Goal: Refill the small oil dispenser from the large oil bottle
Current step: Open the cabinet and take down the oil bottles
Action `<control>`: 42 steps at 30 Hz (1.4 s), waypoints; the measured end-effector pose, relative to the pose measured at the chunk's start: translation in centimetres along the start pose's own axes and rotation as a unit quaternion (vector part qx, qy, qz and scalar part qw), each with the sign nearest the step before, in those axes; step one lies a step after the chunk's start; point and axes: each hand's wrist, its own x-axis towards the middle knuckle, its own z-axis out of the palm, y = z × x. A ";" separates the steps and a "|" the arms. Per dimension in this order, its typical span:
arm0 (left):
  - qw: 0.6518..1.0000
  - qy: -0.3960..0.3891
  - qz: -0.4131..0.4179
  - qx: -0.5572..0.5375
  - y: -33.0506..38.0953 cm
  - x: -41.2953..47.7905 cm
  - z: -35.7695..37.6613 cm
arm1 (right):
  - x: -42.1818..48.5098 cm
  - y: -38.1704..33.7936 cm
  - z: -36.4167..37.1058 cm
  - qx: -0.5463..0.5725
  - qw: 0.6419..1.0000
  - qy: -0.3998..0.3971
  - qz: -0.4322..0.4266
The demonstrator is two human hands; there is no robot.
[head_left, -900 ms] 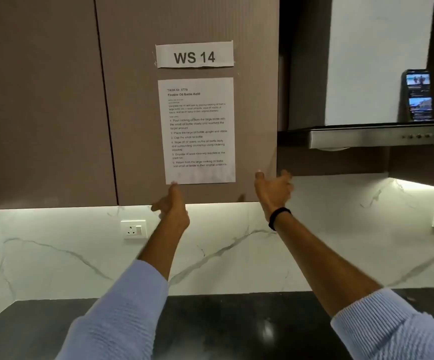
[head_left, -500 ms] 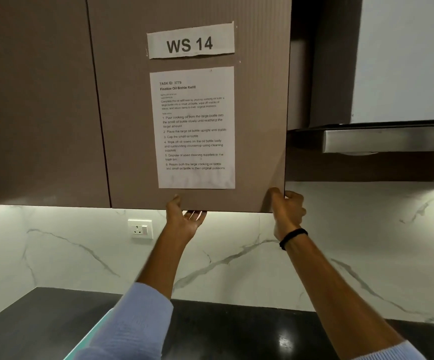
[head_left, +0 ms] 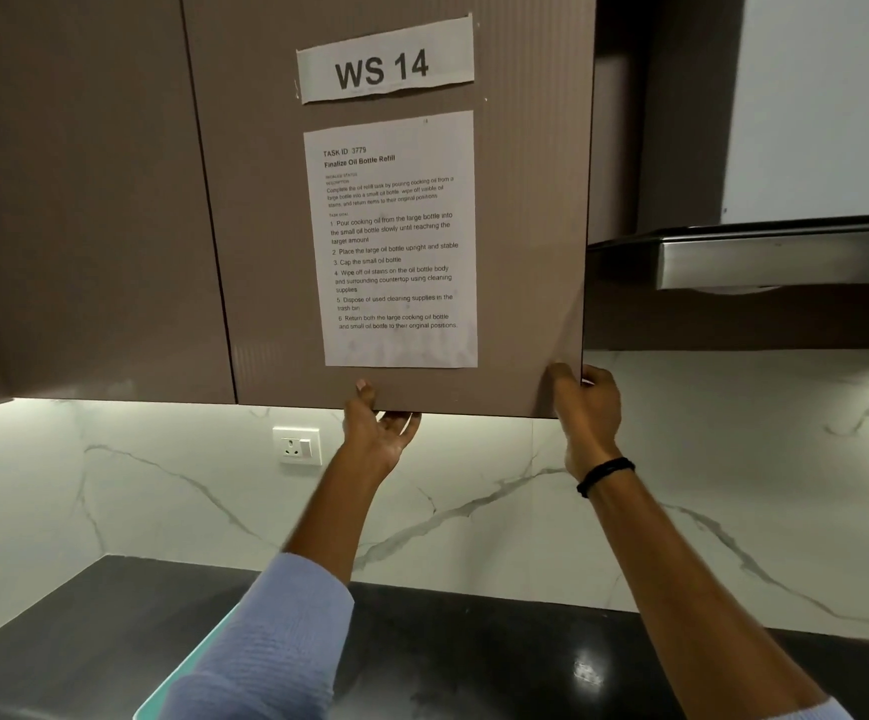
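Note:
Neither the oil dispenser nor the large oil bottle is in view. A brown wall cabinet door [head_left: 526,226] carries a "WS 14" label [head_left: 384,60] and a printed task sheet [head_left: 396,241]. My left hand [head_left: 378,428] grips the door's bottom edge, thumb on the front and fingers underneath. My right hand [head_left: 585,407] holds the door's lower right corner, fingers curled round the edge. The door stands slightly out from the cabinet on its right side. The cabinet's inside is hidden.
A second brown cabinet door [head_left: 84,200] is to the left. A steel range hood [head_left: 785,257] juts out on the right. Below are a white marble backsplash [head_left: 733,459] with a socket [head_left: 296,446], a dark countertop [head_left: 474,657] and a teal object [head_left: 183,672] behind my left sleeve.
Both hands rose from just short of the door to its bottom edge and took hold of it. The door's right side has swung slightly outward, and the view came closer.

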 end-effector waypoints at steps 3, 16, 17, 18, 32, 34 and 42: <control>1.000 0.001 -0.007 0.013 0.2 -0.7 -0.3 | -1.3 -0.5 -0.4 -0.006 1.000 0.004 -0.023; 0.995 -0.043 -0.062 0.070 4.1 -7.7 -2.9 | -12.6 -2.8 -3.8 -0.060 0.991 0.049 -0.112; 0.993 -0.046 -0.064 0.091 4.8 -8.8 -3.3 | -13.9 -3.0 -4.0 -0.057 0.990 0.049 -0.118; 0.990 -0.048 -0.061 0.117 5.5 -10.1 -3.7 | -15.1 -3.2 -4.1 -0.051 0.990 0.048 -0.125; 0.796 -0.170 0.364 0.453 15.8 -29.6 -7.0 | -36.0 -6.7 -1.1 -0.002 0.966 -0.063 -0.250; 0.767 -0.181 0.413 0.457 17.4 -32.2 -7.7 | -38.6 -6.6 0.3 -0.017 0.957 -0.091 -0.274; 0.683 -0.032 0.538 0.493 23.0 -37.2 -11.8 | -46.3 -6.2 7.5 -0.047 0.918 -0.175 -0.354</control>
